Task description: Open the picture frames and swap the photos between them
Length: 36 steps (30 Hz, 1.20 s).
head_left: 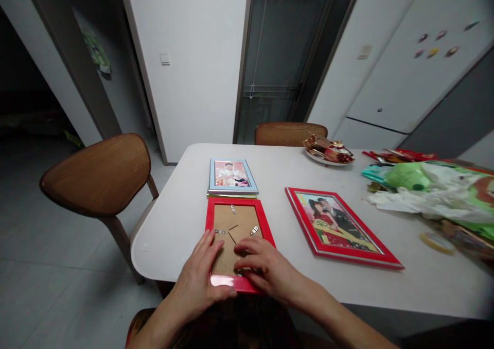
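Note:
A red picture frame lies face down at the table's near edge, its brown backboard uppermost. Small metal clips sit around the board, and two thin dark marks or slots show near its middle. My left hand grips the near left corner, fingers along the left side and thumb across the front edge. Over the near right part, my right hand has its fingers bent down at a metal clip, which they partly cover. Just beyond lies a light-blue picture frame, face up.
To the right lies another red picture frame with a photo of two people. Farther off are a plate of fruit, green and white plastic packaging and a tape roll. Wooden chairs stand at the left and far side.

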Tool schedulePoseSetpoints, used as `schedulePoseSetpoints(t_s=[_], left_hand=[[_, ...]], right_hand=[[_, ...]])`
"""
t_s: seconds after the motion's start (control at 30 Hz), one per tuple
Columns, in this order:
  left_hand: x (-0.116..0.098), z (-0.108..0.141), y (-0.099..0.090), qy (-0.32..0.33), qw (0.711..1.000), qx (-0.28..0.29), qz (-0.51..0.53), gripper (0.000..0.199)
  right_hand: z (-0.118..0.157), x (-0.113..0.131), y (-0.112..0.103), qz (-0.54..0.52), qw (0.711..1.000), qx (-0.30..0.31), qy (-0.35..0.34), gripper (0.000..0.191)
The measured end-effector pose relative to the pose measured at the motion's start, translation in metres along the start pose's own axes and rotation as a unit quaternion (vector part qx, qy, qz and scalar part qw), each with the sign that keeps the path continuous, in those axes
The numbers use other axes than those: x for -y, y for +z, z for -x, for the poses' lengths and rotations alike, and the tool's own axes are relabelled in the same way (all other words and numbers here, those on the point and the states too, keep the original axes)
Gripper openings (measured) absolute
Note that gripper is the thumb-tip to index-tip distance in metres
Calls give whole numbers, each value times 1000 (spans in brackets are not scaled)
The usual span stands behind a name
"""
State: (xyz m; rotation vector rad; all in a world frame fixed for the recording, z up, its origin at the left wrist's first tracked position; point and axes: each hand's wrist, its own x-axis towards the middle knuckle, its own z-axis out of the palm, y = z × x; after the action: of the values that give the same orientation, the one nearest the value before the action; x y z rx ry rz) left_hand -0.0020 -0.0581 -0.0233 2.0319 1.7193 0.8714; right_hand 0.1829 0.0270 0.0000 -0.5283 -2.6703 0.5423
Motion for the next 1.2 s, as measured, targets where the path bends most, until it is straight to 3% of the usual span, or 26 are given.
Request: schedulePoseSetpoints(t_s=[0.17, 0.37, 0.5, 0.7, 0.9, 1.07, 1.2], left_hand=[[0, 1, 1, -3, 1000, -6, -18, 77], [4, 3, 3, 7, 999, -18, -28, 77], [5, 3, 4, 18, 999, -23, -32, 77], [6, 4, 5, 32, 998, -33, -32, 79], [5, 5, 5, 30, 998, -37, -44, 77], [2, 5, 5, 22, 998, -48, -34, 76], [0, 4, 4, 14, 998, -42, -35, 76]], right_hand=[[-8, 3, 6, 23, 1000, -9, 17, 12], [-16, 7, 7, 18, 997, -23, 68, 17], [-40, 4, 10, 34, 992, -52, 114, 22], [-78, 0, 23, 144, 979, -21, 145, 22], [-78, -11, 25, 153, 971, -59, 173, 23], [-77, -34, 17, 196, 939, -83, 270, 27], [-80, -42, 16, 188, 945, -79, 257, 29]])
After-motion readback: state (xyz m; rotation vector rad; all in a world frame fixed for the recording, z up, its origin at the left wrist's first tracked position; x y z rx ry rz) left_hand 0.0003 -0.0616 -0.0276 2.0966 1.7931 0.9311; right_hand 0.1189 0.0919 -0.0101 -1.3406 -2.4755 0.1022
